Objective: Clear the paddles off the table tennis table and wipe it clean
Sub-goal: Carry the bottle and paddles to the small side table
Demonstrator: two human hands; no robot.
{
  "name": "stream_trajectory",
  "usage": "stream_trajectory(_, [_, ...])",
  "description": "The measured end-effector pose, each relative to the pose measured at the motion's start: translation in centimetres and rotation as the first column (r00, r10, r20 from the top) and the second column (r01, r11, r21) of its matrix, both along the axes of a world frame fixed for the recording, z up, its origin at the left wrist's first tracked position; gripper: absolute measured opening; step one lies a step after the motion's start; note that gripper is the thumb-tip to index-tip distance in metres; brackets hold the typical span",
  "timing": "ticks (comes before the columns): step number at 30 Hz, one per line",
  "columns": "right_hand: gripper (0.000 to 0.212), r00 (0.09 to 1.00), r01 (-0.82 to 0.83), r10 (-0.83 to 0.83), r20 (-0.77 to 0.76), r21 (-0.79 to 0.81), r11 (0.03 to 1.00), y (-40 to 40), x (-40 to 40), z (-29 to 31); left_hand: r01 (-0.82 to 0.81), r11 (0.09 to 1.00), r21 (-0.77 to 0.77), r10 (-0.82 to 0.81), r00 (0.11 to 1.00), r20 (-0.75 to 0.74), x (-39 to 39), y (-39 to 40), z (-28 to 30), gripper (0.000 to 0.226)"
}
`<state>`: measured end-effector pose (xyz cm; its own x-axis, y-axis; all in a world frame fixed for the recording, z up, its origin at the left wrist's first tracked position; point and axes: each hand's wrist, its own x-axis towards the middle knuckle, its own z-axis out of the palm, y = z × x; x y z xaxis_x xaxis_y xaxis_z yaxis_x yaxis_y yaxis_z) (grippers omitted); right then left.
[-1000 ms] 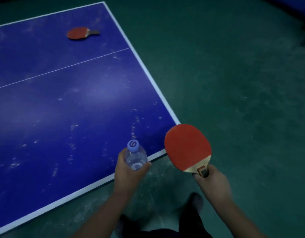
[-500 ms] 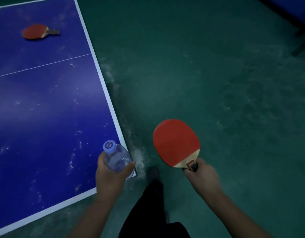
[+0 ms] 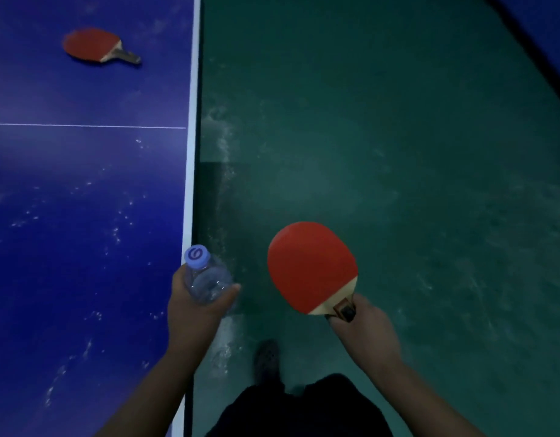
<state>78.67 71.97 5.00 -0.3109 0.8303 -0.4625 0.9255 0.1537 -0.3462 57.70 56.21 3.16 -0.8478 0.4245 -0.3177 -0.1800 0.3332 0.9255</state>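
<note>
While my left hand (image 3: 193,305) grips the bottle (image 3: 207,280) at the table (image 3: 188,190) edge | right hand (image 3: 365,331) grips a paddle (image 3: 312,266) over open floor (image 3: 383,137) | second paddle (image 3: 95,45) lies near the far edge.

Dim light falls on a scuffed green floor (image 3: 398,152), a dark blue barrier (image 3: 543,29) at far right.

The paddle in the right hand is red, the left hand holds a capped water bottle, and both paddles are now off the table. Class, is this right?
Not quite. The head view shows only one paddle off: the right hand holds a red paddle over the floor, but a second paddle lies on the blue table. The left hand does hold the capped bottle.
</note>
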Motion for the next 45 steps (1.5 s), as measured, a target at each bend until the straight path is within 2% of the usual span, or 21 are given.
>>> stream_trajectory(4, [0.021,0.995,-0.079,0.078,-0.055,-0.017,0.997,6.6,-6.0,0.5,-0.069,0.998,-0.009,0.069,0.997,-0.04,-4.2,4.9,0.5,0.064])
stream_trajectory(11, [0.027,0.946,-0.302,0.296,-0.134,-0.023,0.953,18.7,-18.8,-1.4,-0.305,0.952,-0.015,0.302,0.949,-0.085,-12.2,13.7,-0.2,0.067])
stream_trajectory(16, [0.027,0.873,-0.479,0.469,-0.137,-0.05,0.877,25.9,-29.1,-1.7,-0.524,0.85,-0.045,0.519,0.85,-0.087,-17.5,19.2,0.9,0.066])
stream_trajectory(21, [0.029,0.763,-0.642,0.633,-0.132,-0.037,0.766,30.8,-39.8,-1.1,-0.641,0.76,-0.11,0.634,0.768,-0.093,-22.6,22.6,1.4,0.068])
stream_trajectory(24, [0.031,0.725,-0.683,0.672,-0.154,-0.027,0.73,32.3,-46.4,-1.1,-0.68,0.722,-0.127,0.673,0.733,-0.097,-26.4,24.2,1.4,0.068])
stream_trajectory(32, [0.029,0.669,-0.73,0.699,-0.253,-0.045,0.682,33.1,-64.3,-3.4,-0.738,0.673,-0.045,0.733,0.674,-0.09,-40.5,26.9,-0.1,0.067])
stream_trajectory(39, [0.026,0.65,-0.748,0.708,-0.277,-0.068,0.66,31.5,-80.3,-5.9,-0.779,0.627,-0.022,0.775,0.627,-0.082,-53.7,27.3,-1.6,0.065])
stream_trajectory(45, [0.034,0.633,-0.762,0.736,-0.239,-0.021,0.648,29.4,-90.6,-9.7,-0.81,0.583,-0.056,0.805,0.586,-0.095,-60.4,26.6,-2.6,0.068])
